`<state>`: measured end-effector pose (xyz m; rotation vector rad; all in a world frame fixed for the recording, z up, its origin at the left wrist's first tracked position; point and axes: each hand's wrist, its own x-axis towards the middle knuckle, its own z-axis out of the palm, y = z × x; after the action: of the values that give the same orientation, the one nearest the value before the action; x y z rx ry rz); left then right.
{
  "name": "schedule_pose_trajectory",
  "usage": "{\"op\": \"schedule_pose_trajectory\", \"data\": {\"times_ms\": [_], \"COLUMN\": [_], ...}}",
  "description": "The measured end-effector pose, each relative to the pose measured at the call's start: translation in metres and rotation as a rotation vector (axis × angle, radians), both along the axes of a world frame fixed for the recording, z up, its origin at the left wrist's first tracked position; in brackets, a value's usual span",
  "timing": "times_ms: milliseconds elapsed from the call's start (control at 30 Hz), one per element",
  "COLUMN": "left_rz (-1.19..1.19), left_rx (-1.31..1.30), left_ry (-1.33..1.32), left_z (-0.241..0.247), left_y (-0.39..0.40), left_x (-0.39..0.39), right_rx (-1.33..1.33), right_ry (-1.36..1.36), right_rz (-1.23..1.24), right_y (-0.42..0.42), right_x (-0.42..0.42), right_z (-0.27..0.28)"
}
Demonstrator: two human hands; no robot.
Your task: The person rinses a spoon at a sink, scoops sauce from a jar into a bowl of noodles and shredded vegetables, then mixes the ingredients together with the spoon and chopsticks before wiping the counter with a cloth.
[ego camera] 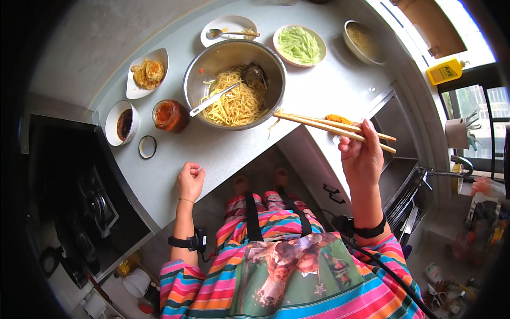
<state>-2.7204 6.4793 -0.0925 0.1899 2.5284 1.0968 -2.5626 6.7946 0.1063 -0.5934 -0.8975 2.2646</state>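
My right hand (362, 153) holds a pair of wooden chopsticks (318, 124), their tips at the right rim of a large steel bowl (275, 67). A noodle strand hangs from the tips. Noodles (239, 101) fill the bowl's bottom, with a white-handled utensil (213, 100) leaning in it and a metal ladle or spoon (254, 73) among them. My left hand (191, 179), loosely curled, rests at the counter's front edge, apparently holding nothing. Left of the bowl stands an open jar of red sauce (169, 115), a lid (147, 147) lying before it.
Around the bowl stand a white bowl of dark sauce (133, 131), a dish of fried eggs (148, 74), a plate with a spoon (235, 22), shredded cucumber (299, 46) and another noodle bowl (362, 44). A sink (402, 139) lies right, a black stovetop (51, 159) left.
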Motion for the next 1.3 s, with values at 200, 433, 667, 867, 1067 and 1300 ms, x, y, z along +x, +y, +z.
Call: {"op": "schedule_pose_trajectory", "data": {"times_ms": [200,433,667,867,1067,1300], "left_rz": [-0.02,-0.089,-0.163,-0.24,-0.352,-0.449], "left_rx": [-0.003,0.065,0.183,0.245,0.243,0.283], "left_ry": [0.0,-0.041,-0.102,-0.187,-0.215,-0.331], "left_z": [0.006,0.014,0.03,0.058,0.08,0.092], "left_y": [0.004,0.017,0.043,0.102,0.178,0.258], "left_x": [0.002,0.003,0.01,0.029,0.064,0.105], "right_rx": [-0.015,-0.049,-0.162,-0.131,-0.159,-0.164], "right_ry": [0.066,0.088,0.162,0.291,0.392,0.455], "right_rz": [-0.002,-0.074,-0.157,-0.149,-0.117,-0.048], "right_y": [0.0,0.003,0.004,0.025,0.065,0.131], "right_x": [0.015,0.051,0.103,0.158,0.196,0.246], "right_z": [0.036,0.07,0.097,0.1,0.104,0.083]}}
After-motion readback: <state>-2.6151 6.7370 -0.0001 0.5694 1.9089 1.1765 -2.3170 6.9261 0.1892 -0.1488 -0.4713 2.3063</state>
